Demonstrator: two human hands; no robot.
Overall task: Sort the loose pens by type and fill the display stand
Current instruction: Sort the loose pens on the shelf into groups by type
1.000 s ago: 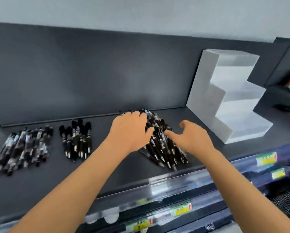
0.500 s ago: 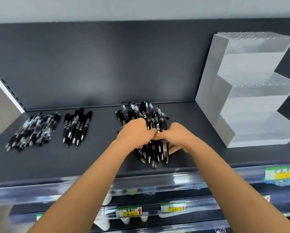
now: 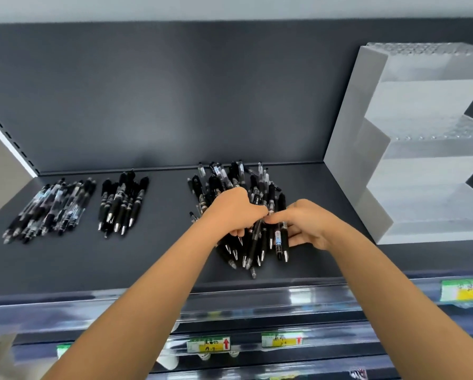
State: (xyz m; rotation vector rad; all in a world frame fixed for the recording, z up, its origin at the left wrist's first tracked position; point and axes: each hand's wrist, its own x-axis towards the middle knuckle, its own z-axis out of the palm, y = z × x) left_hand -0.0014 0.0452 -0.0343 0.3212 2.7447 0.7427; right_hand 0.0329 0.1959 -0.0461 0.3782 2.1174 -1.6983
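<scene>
The left hand (image 3: 232, 209) curled its fingers over the mixed pen pile (image 3: 230, 176) on the shelf (image 3: 161, 256) — the right hand (image 3: 306, 223) pinched pens there too (the 2 hands touching). The display stand (image 3: 367, 138) stood just right of them.

Shelf (image 3: 161, 256): matt dark grey, smooth. Display stand (image 3: 427, 171): frosted translucent plastic. Pens (image 3: 257, 242): glossy black plastic, metallic tips.

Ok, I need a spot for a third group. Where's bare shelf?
Bare shelf lies between the black pens and the pile, and between pile and stand. Crowded at the pile, where left hand and right hand grip it.
</scene>
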